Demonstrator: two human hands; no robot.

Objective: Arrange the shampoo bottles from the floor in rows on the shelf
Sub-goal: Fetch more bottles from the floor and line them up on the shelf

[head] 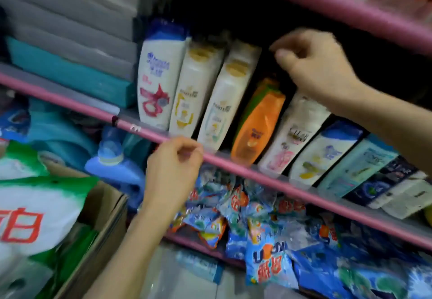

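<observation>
Several shampoo bottles stand in a row on the pink-edged shelf: a white one with a blue cap, two cream ones, an orange one, a white and pink one, and more to the right. My right hand hovers above the orange and white bottles, fingers loosely curled, holding nothing. My left hand sits in front of the shelf's pink edge below the cream bottles, fingers curled and empty.
Grey and teal boxes are stacked left of the bottles. Below the shelf lie blue detergent sachets, a blue jug and a cardboard box with a green and white bag. Another pink shelf edge runs above.
</observation>
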